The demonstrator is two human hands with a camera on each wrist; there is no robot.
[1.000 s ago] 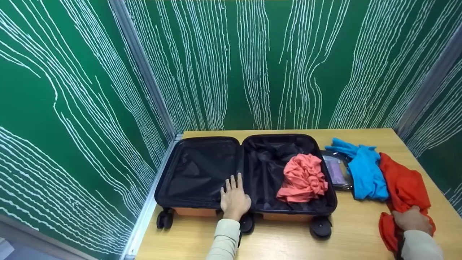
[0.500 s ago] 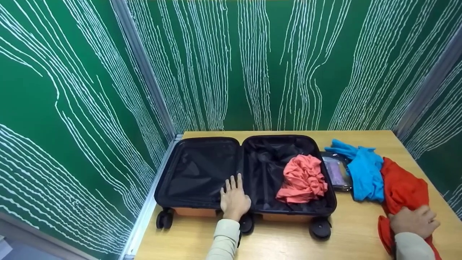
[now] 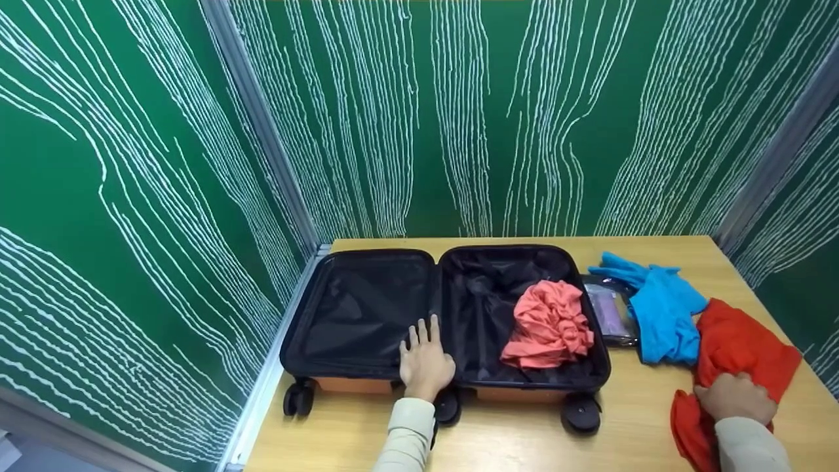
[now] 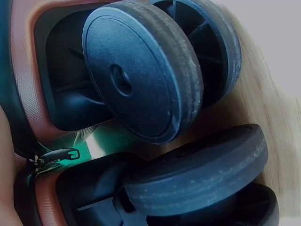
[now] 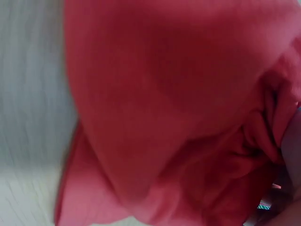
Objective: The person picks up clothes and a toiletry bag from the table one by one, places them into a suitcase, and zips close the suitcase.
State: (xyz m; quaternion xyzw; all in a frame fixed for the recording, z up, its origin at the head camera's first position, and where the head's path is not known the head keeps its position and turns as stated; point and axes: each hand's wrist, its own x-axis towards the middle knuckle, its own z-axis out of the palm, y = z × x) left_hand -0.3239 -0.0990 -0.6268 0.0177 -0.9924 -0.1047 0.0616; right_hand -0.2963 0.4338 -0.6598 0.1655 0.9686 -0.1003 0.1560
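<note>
The right hand's (image 3: 737, 398) fingers curl into a crumpled bright-red cloth garment (image 3: 747, 347) on the pale wooden table (image 3: 505, 442); its fingertips are hidden, so how firmly they pinch cannot be told. A shallow grip could let the soft fabric slip. The left hand's (image 3: 426, 369) fingers lie straight and slightly spread over the near end of the hinge of a black-lined, orange-shelled suitcase (image 3: 367, 308); pressing unevenly might rock it. A dark zip pull (image 4: 61, 154) below could snag loose fabric. The red garment touches a crumpled bright-blue garment (image 3: 665, 318), so a hard tug might drag that along, together with the clear plastic packet (image 3: 609, 311) beside it. Inside the suitcase's right half, a bunched salmon-pink garment (image 3: 549, 324) could crowd anything added.
</note>
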